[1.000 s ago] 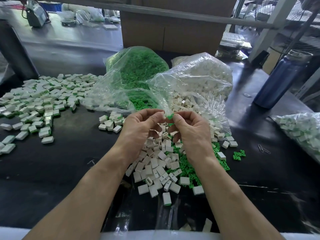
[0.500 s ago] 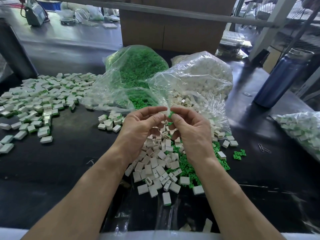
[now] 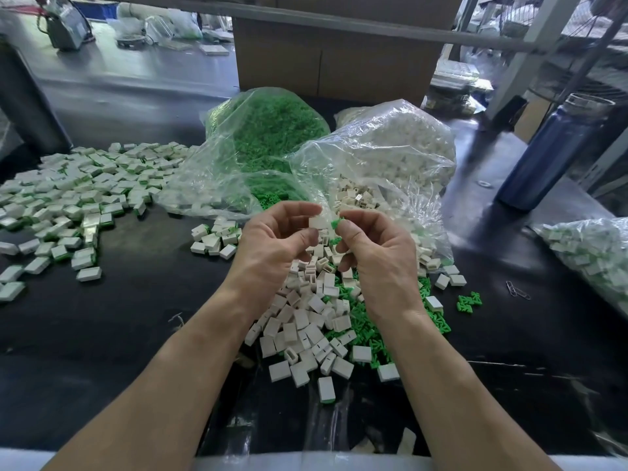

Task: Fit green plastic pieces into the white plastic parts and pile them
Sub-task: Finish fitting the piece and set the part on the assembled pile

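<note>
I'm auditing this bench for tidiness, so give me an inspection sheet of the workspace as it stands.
Surface: dark table, glossy.
Job's things: white part pinched by left hand; green piece pinched by right hand; loose mixed heap beneath; finished pile at left; green bag and white bag open.
Clutter: blue bottle, paper clips, another bag at right.
Grippers: both hands' fingers curled, pinching.
Cables: nothing seen on this table.
Surroundings: cardboard box, metal frame.

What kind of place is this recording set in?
Probably a small factory assembly bench: bulk clear bags of green pieces and white parts, a spread of finished pieces, and a cardboard carton behind.
</note>
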`<state>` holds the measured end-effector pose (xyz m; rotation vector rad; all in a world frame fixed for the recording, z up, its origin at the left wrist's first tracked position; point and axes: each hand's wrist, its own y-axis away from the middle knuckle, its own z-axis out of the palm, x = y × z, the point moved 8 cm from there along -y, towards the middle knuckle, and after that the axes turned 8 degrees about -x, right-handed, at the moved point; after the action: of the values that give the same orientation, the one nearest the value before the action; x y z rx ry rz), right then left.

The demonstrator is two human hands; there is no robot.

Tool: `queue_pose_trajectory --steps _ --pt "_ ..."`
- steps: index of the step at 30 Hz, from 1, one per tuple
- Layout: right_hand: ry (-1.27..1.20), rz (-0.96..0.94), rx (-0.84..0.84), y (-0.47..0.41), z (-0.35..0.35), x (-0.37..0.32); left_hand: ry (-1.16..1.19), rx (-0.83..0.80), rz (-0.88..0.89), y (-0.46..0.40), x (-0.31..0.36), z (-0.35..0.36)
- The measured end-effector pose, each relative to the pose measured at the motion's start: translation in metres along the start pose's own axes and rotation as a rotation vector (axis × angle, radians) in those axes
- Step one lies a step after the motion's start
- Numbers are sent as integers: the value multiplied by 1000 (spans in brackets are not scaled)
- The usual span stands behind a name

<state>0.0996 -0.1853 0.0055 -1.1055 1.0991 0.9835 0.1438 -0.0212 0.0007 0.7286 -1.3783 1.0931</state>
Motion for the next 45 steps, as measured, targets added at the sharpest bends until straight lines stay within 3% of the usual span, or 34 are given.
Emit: queue_pose_trajectory --steps 30,45 --pt "10 70 -42 0 2 8 -26 -11 54 3 11 5" --pt "89 14 -48 3 3 -2 -115 -18 48 3 7 6"
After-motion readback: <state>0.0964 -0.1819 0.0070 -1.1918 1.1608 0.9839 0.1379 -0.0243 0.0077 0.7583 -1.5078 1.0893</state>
